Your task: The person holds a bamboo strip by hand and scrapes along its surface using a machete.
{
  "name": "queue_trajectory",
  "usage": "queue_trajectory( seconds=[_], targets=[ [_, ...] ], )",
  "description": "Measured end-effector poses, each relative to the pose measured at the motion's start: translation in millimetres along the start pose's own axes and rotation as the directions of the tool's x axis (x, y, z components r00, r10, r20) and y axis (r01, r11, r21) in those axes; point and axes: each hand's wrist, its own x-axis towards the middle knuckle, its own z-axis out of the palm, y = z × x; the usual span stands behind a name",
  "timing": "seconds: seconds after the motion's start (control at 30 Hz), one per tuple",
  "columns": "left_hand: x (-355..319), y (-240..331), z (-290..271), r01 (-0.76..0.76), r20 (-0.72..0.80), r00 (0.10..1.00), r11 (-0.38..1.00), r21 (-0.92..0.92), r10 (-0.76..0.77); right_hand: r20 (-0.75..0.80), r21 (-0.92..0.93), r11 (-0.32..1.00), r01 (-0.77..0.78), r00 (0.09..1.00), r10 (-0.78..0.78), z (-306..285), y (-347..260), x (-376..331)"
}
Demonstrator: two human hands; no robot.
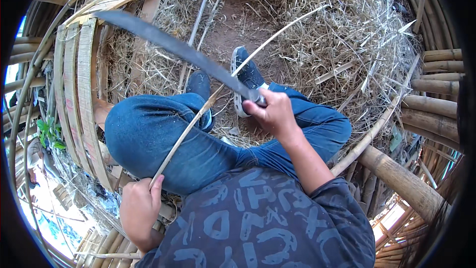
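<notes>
My right hand [274, 111] is closed round the handle of a machete [181, 49], above my lap. Its long dark blade points to the upper left and passes over the middle of a thin bamboo strip [184, 135]. At my left hip, my left hand [138, 207] grips the near end of that strip between thumb and fingers. The strip runs up across my jeans, past my shoe, and ends over the shavings at the far right. Whether the blade touches the strip, I cannot tell.
Dry shavings [337, 34] cover much of the ground ahead. A slatted wooden crate [74, 94] stands to the left. Bamboo poles [401, 181] lie close on the right, beside stacked bamboo [436, 100]. Loose split strips [203, 12] lie ahead of my feet.
</notes>
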Motion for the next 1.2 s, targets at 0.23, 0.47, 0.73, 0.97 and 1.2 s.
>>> queue_trajectory(
  seconds=[0.23, 0.47, 0.73, 0.97, 1.2],
  targets=[
    [5.0, 1.0, -3.3, -0.032, 0.013, 0.999, 0.999, 0.001, 0.032, -0.055, 0.307, 0.873, -0.379, 0.909, 0.413, -28.2, 100.3, 9.5],
    [2.3, -3.4, 1.3, 0.066, 0.037, 0.997, 0.997, 0.031, -0.068, 0.012, 0.420, 0.884, -0.207, 0.975, 0.223, 1.7, 24.9, -2.5],
    [3.9, -2.2, 0.7, 0.084, 0.053, 0.995, 0.996, -0.006, -0.084, 0.008, 0.034, 0.998, -0.052, 0.999, 0.052, 4.0, 26.0, 18.4],
    [1.2, -8.5, 6.1, 0.053, 0.023, 0.998, 0.999, -0.005, -0.053, -0.050, -0.152, 0.988, -0.004, 0.999, -0.004, 1.1, 43.6, 23.6],
    [1.6, -7.7, 4.3, 0.082, 0.035, 0.996, 0.997, 0.008, -0.082, -0.124, -0.207, 0.978, 0.004, 0.992, -0.030, 4.7, 70.1, 24.7]
  ],
)
